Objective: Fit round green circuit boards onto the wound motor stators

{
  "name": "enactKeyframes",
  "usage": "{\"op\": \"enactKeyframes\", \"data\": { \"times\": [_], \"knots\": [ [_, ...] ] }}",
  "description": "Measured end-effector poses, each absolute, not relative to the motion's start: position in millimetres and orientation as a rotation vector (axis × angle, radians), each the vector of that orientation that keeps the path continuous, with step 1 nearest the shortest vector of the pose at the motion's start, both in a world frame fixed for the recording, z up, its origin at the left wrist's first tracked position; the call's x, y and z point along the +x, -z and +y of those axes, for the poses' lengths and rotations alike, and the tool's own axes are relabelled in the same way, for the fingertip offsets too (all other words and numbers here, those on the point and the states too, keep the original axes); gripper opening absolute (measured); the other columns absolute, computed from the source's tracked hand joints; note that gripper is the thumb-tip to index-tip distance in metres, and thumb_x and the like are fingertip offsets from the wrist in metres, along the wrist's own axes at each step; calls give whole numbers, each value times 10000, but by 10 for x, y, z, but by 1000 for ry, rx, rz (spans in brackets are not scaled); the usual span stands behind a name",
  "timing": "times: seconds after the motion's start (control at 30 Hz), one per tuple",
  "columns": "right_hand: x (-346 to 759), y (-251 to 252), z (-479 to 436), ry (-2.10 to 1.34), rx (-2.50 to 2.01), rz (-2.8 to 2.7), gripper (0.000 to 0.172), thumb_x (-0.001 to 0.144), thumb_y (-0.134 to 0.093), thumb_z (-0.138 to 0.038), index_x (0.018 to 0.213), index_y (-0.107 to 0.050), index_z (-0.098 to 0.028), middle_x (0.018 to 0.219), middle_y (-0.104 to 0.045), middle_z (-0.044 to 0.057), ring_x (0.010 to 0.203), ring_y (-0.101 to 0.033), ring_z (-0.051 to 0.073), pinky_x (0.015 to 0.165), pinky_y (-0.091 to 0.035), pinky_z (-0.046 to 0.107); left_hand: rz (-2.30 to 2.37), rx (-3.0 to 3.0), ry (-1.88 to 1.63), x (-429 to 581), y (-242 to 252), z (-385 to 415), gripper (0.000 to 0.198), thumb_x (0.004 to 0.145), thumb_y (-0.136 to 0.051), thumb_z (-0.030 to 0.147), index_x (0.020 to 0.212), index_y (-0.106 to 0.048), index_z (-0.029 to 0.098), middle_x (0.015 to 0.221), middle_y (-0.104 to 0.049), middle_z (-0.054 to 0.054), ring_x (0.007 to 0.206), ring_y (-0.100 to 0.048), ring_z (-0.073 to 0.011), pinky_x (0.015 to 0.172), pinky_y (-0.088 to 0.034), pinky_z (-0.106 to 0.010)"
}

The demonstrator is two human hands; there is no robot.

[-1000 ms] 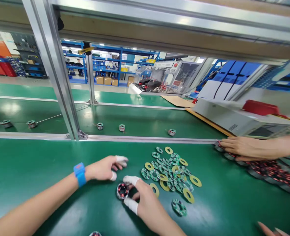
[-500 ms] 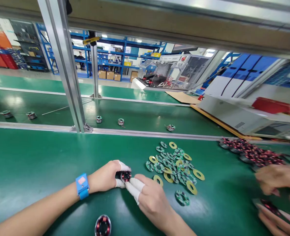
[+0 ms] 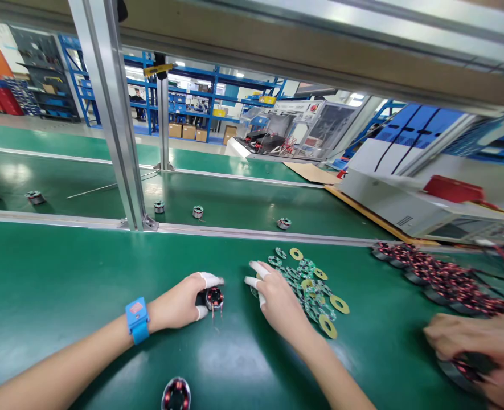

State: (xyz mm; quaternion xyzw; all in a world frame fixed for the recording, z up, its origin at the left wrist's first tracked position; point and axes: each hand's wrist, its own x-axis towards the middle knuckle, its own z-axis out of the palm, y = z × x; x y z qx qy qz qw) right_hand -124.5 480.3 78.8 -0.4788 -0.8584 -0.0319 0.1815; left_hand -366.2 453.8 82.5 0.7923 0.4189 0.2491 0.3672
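My left hand [image 3: 187, 299], white finger cots on its fingertips and a blue strap [image 3: 138, 320] on its wrist, grips a small motor stator [image 3: 214, 298] by its side between thumb and finger. Thin copper leads hang from the stator's near side onto the table. My right hand [image 3: 273, 287], also in finger cots, hovers with spread fingers at the left edge of a pile of green ring-shaped circuit boards [image 3: 307, 267] and yellow rings [image 3: 339, 304]. It covers part of that pile. Another stator [image 3: 176, 394] lies at the bottom edge, partly cut off.
A co-worker's hands [image 3: 469, 341] handle a stator at the right. Behind them lies a long heap of copper-wound stators [image 3: 439, 273]. Beyond the metal rail [image 3: 234, 232], several stators with boards [image 3: 197, 212] stand on a green belt. A metal post [image 3: 109, 114] rises at left.
My right hand has left the stator and moved up and right to the boards; its fingers have spread. My left hand still holds the stator. Stators on the belt have shifted left.
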Motion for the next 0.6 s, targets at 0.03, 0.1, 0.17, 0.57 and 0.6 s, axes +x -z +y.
{"op": "enactKeyframes", "data": {
  "times": [0.03, 0.1, 0.17, 0.57, 0.6],
  "knots": [
    [-1241, -805, 4805, 54, -1375, -2394, 366, 690, -439, 8, 825, -712, -194, 1102, -636, 104, 1085, -529, 282, 903, -445, 477, 1105, 2037, -683, -3669, -857, 4539, 631, 635, -510, -6, 1236, -489, 183, 1272, -510, -85, 1155, -466, -212, 1006, -354, -363],
    [-1284, -856, 4759, -119, -1401, -2243, 252, 745, -491, -98, 803, -708, -212, 985, -672, 91, 943, -589, 262, 818, -486, 444, 1203, 2020, -835, -3663, -933, 4532, 535, 669, -464, 0, 1173, -527, 169, 1237, -527, -82, 1141, -467, -202, 1010, -346, -364],
    [-1386, -905, 4674, -456, -1397, -2004, 169, 765, -541, -216, 826, -699, -211, 866, -686, 75, 785, -620, 226, 717, -517, 389, 1276, 2002, -979, -3625, -1016, 4505, 323, 762, -471, 88, 1056, -579, 164, 1112, -581, -75, 1050, -505, -195, 962, -379, -354],
    [-1748, -944, 4318, -875, -1201, -1760, 398, 645, -714, -297, 1027, -653, -202, 908, -648, 82, 649, -600, 166, 536, -550, 281, 1223, 1924, -854, -3397, -1120, 4331, 302, 845, -442, 251, 554, -449, 171, 634, -504, 7, 690, -454, -138, 654, -361, -261],
    [-1732, -940, 4310, -775, -1178, -1840, 392, 661, -703, -289, 1042, -654, -214, 936, -646, 87, 630, -596, 159, 531, -551, 282, 1226, 1885, -842, -3387, -1113, 4333, 302, 844, -447, 252, 552, -451, 170, 631, -503, 9, 684, -456, -137, 642, -361, -257]
  ]
}}
